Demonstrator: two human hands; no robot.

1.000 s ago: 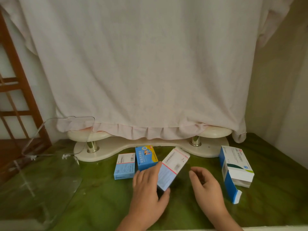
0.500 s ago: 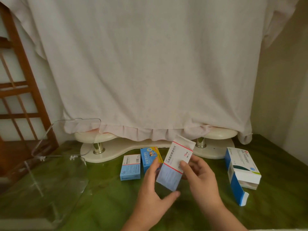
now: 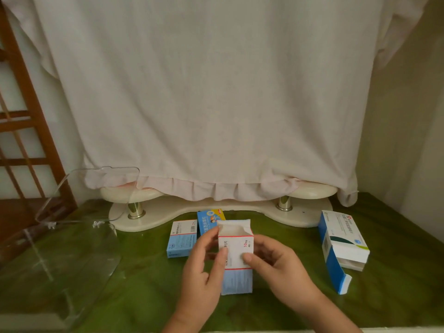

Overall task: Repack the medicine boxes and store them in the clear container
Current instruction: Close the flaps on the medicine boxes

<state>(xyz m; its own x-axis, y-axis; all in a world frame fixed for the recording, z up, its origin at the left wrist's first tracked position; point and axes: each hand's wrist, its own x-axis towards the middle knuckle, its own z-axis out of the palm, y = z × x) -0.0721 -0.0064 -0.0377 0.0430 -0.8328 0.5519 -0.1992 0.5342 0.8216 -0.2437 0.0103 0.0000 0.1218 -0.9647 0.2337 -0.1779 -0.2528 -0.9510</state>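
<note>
Both left hand (image 3: 204,269) and right hand (image 3: 278,265) hold medicine box (image 3: 236,253) upright, mouth up.

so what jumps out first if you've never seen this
A big pale cloth hangs across the whole back. Below it, at centre, the left hand and right hand hold a white-and-blue medicine box upright, its top open. A larger box lies open-ended at the right of the green table, the clear container at its left.

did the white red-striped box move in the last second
Yes. The white cardboard box with red lines, earlier slanted right of the small pale blue box, is now upright, open end up, held by left hand and right hand.
</note>
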